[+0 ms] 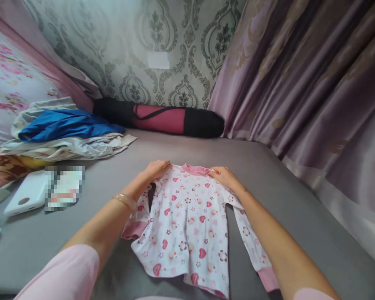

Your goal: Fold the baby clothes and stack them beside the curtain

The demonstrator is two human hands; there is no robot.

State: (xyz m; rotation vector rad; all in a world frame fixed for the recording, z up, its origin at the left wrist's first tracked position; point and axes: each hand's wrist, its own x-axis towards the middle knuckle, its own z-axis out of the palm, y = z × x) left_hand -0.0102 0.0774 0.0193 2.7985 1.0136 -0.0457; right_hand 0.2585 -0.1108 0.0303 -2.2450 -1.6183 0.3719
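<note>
Shirt (192,221) spread on grey sheet (175,148), gripped near both shoulders.
Cloth is pinched beside the pink collar (194,169) by the right hand (224,177) and at the opposite shoulder by the left hand (158,169), its fingertips hard to make out; the top edge is presumably held straight thus.

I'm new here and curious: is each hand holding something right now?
Left hand: closed, holding the white, heart-patterned, long-sleeved cloth top by one shoulder.
Right hand: closed, holding the same top near its pink collar.
</note>
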